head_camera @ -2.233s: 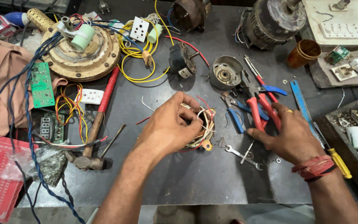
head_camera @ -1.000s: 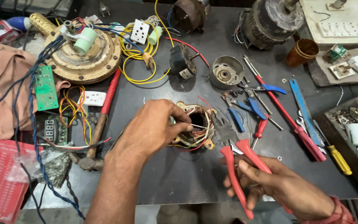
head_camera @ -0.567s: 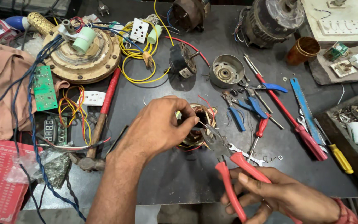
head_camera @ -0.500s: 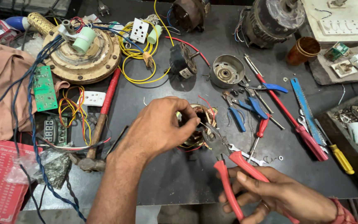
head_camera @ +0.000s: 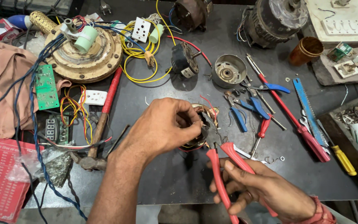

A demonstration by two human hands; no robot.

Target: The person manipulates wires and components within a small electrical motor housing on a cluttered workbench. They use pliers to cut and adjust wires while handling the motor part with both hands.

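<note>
Red-handled pliers (head_camera: pixel 220 166) in right hand (head_camera: pixel 262 188) grip meet left-held (head_camera: pixel 162 126) coil (head_camera: pixel 197 124); blue cutters (head_camera: pixel 249 105) beside.

Left hand (head_camera: pixel 162 128) covers most of the wound coil (head_camera: pixel 197 143); plier (head_camera: pixel 214 139) tips lost among wires. Red handles run off bottom edge.

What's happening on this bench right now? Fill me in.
A person is working on a small wire coil in the middle of a dark workbench. The left hand grips the coil from above, while the right hand holds red-handled pliers with the nose pushed in against the coil's wires. Around them lie a hammer, blue-handled pliers, screwdrivers, a green circuit board and a large round motor housing.
</note>
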